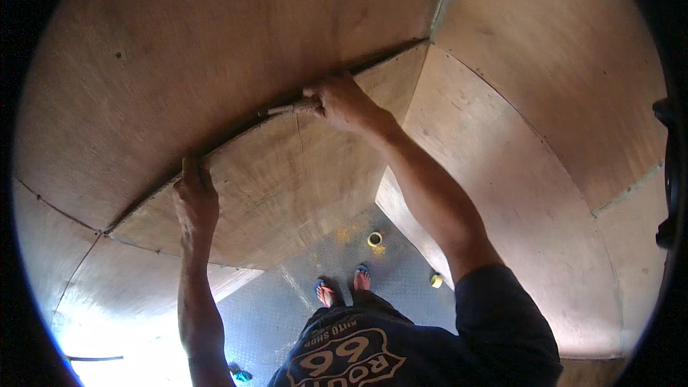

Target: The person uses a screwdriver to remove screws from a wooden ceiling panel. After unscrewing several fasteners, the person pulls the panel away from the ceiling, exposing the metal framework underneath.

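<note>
A large plywood panel (287,179) stands in front of me, and a dark gap runs along its upper edge below another wooden panel (215,43). My left hand (196,197) grips that edge toward the left end, its fingers hooked into the gap. Farther right, my right hand (342,102) is closed around a slim tool with a thin, pale shaft (283,110). The shaft points left and lies along the gap. Its exact kind is too small to make out, and my fingers hide its handle.
Wooden wall panels (516,143) rise on the right, joined by dark and greenish seams. Below is a grey textured floor (287,308) with yellowish dust, a tape roll (374,239) and another yellow roll (436,281). My feet in flip-flops stand there. Bright light comes from the lower left.
</note>
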`<state>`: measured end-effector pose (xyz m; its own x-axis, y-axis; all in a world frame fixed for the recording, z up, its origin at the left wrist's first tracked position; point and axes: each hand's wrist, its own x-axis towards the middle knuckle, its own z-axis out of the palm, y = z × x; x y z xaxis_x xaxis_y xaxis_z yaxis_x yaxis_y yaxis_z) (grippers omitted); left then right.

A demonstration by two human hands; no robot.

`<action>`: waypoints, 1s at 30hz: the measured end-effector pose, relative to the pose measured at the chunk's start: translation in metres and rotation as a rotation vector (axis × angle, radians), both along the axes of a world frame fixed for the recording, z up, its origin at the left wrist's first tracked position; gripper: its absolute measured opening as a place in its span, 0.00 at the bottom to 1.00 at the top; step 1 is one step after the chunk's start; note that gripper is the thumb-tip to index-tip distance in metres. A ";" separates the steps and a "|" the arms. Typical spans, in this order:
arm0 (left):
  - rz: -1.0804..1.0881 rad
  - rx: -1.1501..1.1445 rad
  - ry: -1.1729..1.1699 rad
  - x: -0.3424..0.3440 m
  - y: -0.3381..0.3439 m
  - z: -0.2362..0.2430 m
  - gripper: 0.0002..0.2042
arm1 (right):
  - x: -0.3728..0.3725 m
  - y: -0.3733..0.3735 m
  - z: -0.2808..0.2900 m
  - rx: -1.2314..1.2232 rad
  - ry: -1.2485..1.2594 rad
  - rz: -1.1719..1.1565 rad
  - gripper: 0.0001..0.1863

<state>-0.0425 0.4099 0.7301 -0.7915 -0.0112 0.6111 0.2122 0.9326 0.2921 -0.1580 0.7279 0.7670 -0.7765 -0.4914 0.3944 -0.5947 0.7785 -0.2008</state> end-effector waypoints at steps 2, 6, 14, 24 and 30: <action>-0.002 0.084 -0.067 0.010 0.007 0.004 0.15 | 0.014 0.004 -0.013 -0.002 0.165 -0.015 0.10; -0.078 0.139 -0.098 0.034 0.015 0.010 0.15 | 0.064 0.016 -0.036 -0.080 0.169 -0.044 0.14; 0.007 0.146 -0.119 0.054 0.010 -0.001 0.16 | 0.093 0.021 -0.039 -0.069 0.232 -0.021 0.18; -0.192 0.125 0.096 0.090 0.011 -0.004 0.10 | 0.201 0.036 -0.016 -0.019 0.072 -0.054 0.23; -0.079 0.209 0.013 0.113 0.002 -0.021 0.10 | 0.237 0.179 0.018 -0.033 -0.103 -0.287 0.22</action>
